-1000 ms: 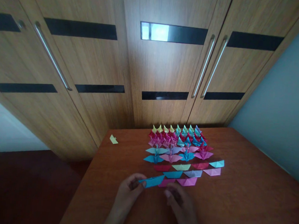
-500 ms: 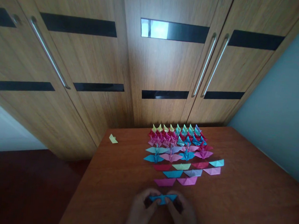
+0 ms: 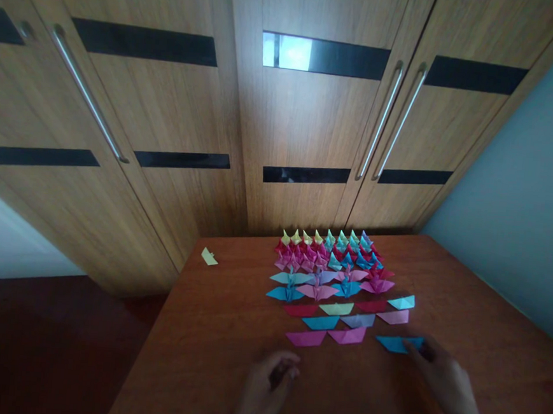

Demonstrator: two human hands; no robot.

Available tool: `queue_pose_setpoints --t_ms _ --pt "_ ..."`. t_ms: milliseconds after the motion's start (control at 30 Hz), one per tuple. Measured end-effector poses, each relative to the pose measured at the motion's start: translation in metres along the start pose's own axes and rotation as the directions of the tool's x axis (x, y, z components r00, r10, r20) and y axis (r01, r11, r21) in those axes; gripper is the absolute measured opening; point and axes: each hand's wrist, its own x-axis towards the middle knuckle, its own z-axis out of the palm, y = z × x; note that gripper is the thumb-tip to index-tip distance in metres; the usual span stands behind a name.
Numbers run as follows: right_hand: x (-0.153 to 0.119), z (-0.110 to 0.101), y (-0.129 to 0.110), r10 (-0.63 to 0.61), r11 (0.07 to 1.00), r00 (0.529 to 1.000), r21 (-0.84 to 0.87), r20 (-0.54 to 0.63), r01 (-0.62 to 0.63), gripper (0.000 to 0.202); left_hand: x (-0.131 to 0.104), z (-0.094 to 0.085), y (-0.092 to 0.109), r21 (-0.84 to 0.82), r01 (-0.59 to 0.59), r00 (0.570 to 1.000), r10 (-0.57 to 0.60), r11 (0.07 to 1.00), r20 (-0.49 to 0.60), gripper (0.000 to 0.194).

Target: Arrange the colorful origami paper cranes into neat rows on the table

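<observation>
A folded blue paper piece [image 3: 391, 344] is pinched at its right end by my right hand [image 3: 440, 373], low over the right part of the table. My left hand [image 3: 269, 385] is near the table's front, its fingers curled with a gap between thumb and forefinger and nothing between them. Beyond it lie two magenta folded pieces [image 3: 305, 338]. Further back are rows of folded pieces in red, green, blue and pink, then winged paper cranes [image 3: 318, 291] and tightly packed pointed ones [image 3: 308, 257].
The brown wooden table [image 3: 209, 329] stands against a wardrobe [image 3: 302, 120] with metal handles. One pale yellow folded piece [image 3: 209, 256] lies alone at the table's back left. A bluish wall [image 3: 520, 207] rises on the right.
My right hand has moved away to the right with the blue piece, which both hands held before. My left hand has let go of it and stays near the same place.
</observation>
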Motion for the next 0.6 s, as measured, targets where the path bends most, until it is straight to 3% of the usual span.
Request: queue_pose_setpoints --t_ms 167,300,600 --pt "0.005 0.013 0.008 -0.077 0.969 0.996 -0.236 -0.035 0.067 0.040 -0.001 0.000 0.002 0.015 0.013 1.000 -0.013 1.000 -0.009 0.020" --pt "0.002 0.021 -0.002 -0.108 0.962 0.991 -0.260 -0.085 0.083 0.044 -0.002 0.000 0.001 0.010 0.012 1.000 -0.012 1.000 -0.002 0.020" --pt "0.006 0.027 -0.015 -0.134 0.965 0.988 -0.239 -0.075 0.113 0.046 -0.001 -0.001 0.001 0.044 0.009 1.000 -0.009 0.999 -0.001 0.019"
